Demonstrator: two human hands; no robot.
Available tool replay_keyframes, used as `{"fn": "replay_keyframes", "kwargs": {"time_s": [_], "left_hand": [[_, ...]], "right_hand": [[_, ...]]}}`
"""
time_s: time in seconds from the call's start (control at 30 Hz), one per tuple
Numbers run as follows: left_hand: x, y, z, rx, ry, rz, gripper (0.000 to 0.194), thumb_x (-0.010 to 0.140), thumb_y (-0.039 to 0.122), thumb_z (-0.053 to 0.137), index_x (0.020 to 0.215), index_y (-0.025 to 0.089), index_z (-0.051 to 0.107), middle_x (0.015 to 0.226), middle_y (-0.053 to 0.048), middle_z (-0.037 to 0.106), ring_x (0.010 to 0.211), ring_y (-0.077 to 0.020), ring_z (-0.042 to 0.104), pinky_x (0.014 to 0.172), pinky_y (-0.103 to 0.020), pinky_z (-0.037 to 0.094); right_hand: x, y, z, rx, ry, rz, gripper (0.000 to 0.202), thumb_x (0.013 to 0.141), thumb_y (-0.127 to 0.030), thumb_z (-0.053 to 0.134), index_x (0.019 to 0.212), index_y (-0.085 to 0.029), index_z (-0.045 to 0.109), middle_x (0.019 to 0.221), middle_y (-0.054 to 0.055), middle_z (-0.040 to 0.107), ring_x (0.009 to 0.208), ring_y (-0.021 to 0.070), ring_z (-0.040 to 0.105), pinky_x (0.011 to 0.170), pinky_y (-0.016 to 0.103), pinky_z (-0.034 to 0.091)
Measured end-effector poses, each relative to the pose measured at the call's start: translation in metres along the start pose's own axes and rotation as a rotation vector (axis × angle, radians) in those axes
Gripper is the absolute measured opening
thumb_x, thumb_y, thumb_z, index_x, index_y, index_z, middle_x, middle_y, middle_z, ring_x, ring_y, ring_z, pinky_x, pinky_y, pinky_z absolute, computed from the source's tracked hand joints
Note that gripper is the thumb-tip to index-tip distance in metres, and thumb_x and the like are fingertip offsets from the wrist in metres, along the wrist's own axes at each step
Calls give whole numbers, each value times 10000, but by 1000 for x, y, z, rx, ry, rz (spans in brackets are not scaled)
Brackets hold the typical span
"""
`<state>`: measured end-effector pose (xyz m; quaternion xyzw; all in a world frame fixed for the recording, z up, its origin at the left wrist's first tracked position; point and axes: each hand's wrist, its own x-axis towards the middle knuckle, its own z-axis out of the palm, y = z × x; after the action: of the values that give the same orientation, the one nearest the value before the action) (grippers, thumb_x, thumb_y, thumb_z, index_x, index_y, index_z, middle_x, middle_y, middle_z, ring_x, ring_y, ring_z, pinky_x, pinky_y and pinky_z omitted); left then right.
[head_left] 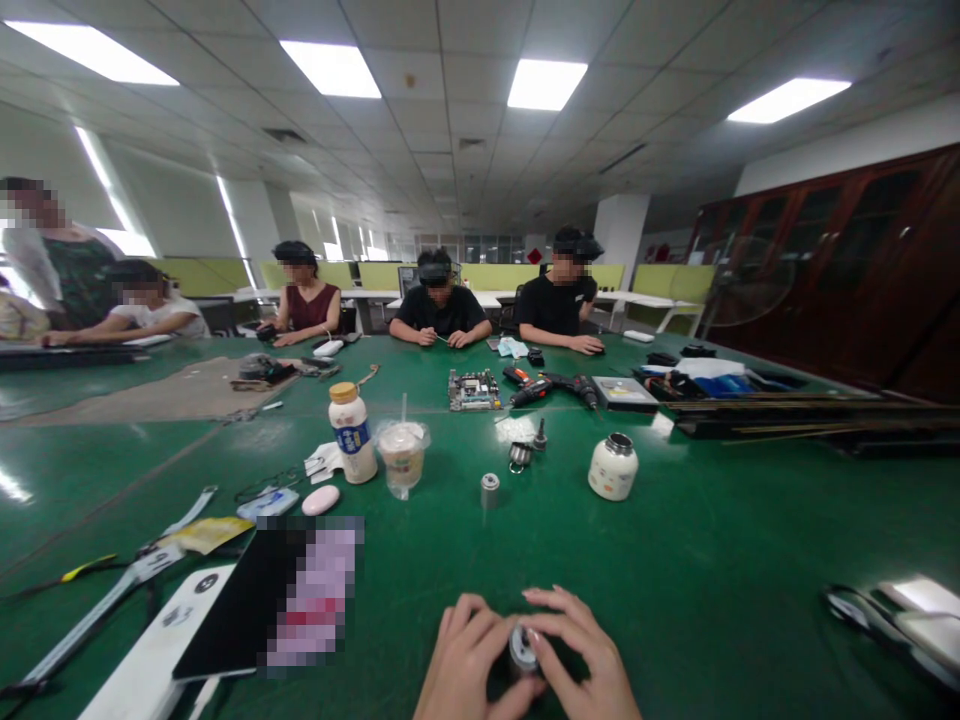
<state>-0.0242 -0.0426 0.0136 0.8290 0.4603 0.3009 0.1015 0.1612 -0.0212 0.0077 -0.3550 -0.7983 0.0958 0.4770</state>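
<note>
- Table point(720, 570): bare green just ahead of and right of your hands. Work low over it, so a slip should drop only a little.
- Left hand point(472, 650): half-curled, holding the cylinder point(523, 660) from its side. I'd let this one do the steadying; keep the cylinder upright and the grip low, off the top face.
- Right hand point(581, 650): half-curled, a fingertip on the cylinder's top rim, the rest arched past its far side. Light, even pressure straight down should keep it from tipping.
- Bottle point(352, 435): ahead-left of your hands, upright, cap on. Fill level: can't tell.
- Cup point(403, 458): just right of the bottle, clear, straw in, something pale inside. Well clear of your elbows.
- Jar point(613, 472): ahead-right, upright, metal at the neck. Can't see inside.
- Cylinder: between both hands, close to you; top face shows, lower side partly behind fingers.
- Other cylinder point(490, 489): straight ahead, upright, untouched.
</note>
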Motion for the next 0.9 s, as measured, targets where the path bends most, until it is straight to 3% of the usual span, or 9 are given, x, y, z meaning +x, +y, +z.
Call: {"fn": "replay_keyframes", "kwargs": {"time_s": [0.23, 0.47, 0.7, 0.8, 0.9], "left_hand": [[-2, -5, 4, 12, -18, 6, 327, 788, 239, 732, 1110, 222, 674, 981, -62, 722, 929, -266, 575, 771, -380, 497], [-2, -4, 7, -3, 12, 25, 287, 790, 242, 737, 1071, 225, 683, 954, -55, 731, 915, -258, 582, 762, -367, 496], [-2, -4, 5, -5, -9, 20, 293, 787, 237, 741, 1072, 227, 678, 950, -52, 722, 928, -269, 582, 774, -389, 502], [-1, -3, 3, -14, 3, 16, 288, 796, 237, 741, 1075, 222, 672, 944, -50, 719, 923, -267, 581, 775, -392, 503], [-1, -2, 3, -25, 21, 26, 267, 797, 229, 742, 1054, 215, 671, 943, -47, 719, 912, -262, 580, 770, -391, 499]], "right_hand": [[1, -7, 3, 82, -13, 15, 114, 867, -237, 648, 947, -254, 727, 976, 48, 797, 909, 226, 755, 911, 393, 595], [7, -9, 0, 99, 79, -151, 190, 857, -185, 690, 987, -304, 761, 907, 20, 814, 799, 232, 781, 797, 394, 642], [7, -10, 0, 175, 111, -173, 196, 891, -154, 641, 973, -287, 759, 861, 13, 815, 743, 208, 781, 776, 365, 659], [8, -11, -2, 171, 80, -198, 225, 899, -115, 612, 982, -273, 748, 875, 12, 814, 776, 196, 780, 808, 346, 652], [13, -13, -9, 134, -44, -257, 281, 903, -69, 558, 978, -266, 744, 916, 3, 811, 839, 172, 773, 884, 325, 623]]}}
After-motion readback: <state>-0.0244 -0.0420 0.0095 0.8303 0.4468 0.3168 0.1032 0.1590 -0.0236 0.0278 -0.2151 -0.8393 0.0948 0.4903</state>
